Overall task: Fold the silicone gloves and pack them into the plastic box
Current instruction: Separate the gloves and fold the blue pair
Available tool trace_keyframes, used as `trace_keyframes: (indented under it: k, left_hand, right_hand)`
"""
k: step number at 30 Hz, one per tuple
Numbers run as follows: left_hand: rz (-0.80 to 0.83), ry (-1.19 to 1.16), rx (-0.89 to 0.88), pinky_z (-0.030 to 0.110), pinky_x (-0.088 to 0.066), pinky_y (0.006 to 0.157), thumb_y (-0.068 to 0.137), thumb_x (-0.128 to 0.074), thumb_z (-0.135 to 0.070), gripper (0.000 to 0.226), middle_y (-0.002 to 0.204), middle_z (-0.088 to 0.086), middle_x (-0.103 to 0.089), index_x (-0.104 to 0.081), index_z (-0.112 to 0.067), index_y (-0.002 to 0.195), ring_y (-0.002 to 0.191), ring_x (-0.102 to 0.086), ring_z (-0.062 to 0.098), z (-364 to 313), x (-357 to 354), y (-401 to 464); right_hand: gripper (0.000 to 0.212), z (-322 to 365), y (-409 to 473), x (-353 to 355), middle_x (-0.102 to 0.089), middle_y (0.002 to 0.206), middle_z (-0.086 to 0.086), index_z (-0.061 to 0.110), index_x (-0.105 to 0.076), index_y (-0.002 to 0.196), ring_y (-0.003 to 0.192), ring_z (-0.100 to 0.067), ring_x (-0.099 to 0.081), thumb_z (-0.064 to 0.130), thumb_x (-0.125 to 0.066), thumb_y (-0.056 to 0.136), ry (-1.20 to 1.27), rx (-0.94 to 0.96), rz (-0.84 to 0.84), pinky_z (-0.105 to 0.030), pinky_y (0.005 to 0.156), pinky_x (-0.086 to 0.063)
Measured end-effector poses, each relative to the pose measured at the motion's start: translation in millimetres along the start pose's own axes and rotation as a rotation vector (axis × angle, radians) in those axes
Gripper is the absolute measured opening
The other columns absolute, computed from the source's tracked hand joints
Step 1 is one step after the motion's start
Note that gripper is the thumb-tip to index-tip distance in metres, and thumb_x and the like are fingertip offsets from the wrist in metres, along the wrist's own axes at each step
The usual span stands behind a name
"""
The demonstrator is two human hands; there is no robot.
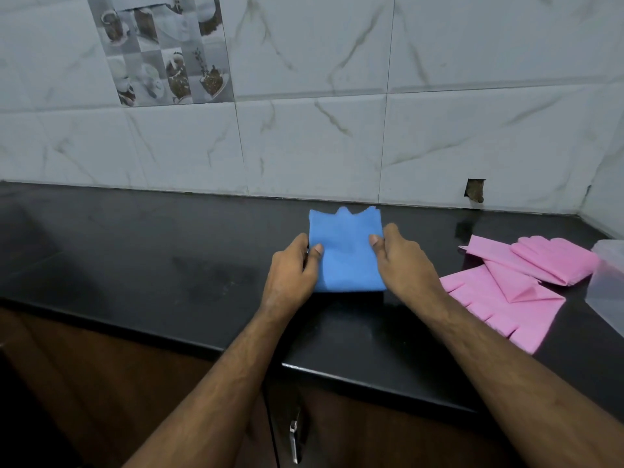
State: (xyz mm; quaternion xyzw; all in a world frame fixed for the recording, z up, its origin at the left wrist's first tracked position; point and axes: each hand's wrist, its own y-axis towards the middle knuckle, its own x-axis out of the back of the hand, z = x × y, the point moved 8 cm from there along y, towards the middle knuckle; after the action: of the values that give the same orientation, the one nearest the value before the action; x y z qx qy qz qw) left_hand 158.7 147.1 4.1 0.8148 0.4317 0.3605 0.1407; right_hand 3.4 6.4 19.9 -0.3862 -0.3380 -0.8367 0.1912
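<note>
A folded blue silicone glove is held just above the black counter, its fingertips pointing toward the wall. My left hand pinches its left edge with the thumb on top. My right hand pinches its right edge the same way. To the right lie pink gloves: one folded and one spread flat with its fingers toward the counter's front edge. A translucent plastic box shows at the right frame edge, only partly in view.
A marble-tiled wall stands behind the counter, with a broken hole low on the right. Brown cabinet doors with a metal handle are below the counter's front edge.
</note>
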Motion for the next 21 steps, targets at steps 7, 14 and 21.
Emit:
trace_keyframes:
  k: [7,14,21]
  left_hand:
    - [0.029,0.006,0.018,0.028,-0.031,0.049,0.103,-0.053,-0.032,0.038,0.059,-0.004,-0.046,-0.033,-0.016,0.074,0.052,-0.039,0.01,-2,-2,-2]
    - [0.002,0.107,0.046,0.047,-0.047,0.06,0.101,-0.053,-0.033,0.034,0.068,0.01,-0.062,-0.048,-0.005,0.081,0.066,-0.06,0.031,-5,3,-2]
    - [-0.023,0.21,0.055,0.033,-0.03,0.051,0.102,-0.048,-0.041,0.039,0.059,-0.007,-0.049,-0.033,-0.021,0.072,0.055,-0.047,0.017,-1,1,-1]
  right_hand:
    - [0.032,0,1,8,-0.044,0.062,0.001,0.013,-0.03,0.086,0.051,-0.015,-0.038,0.036,-0.039,0.107,0.277,0.078,-0.112,-0.027,0.043,-0.025]
    - [0.033,-6,4,-2,-0.05,0.066,-0.003,0.012,-0.034,0.086,0.054,-0.017,-0.042,0.037,-0.039,0.107,0.275,0.002,-0.069,-0.031,0.047,-0.027]
    - [0.03,-16,5,-13,-0.054,0.078,-0.001,0.011,-0.04,0.09,0.064,-0.013,-0.05,0.036,-0.039,0.107,0.272,-0.115,-0.008,-0.031,0.051,-0.033]
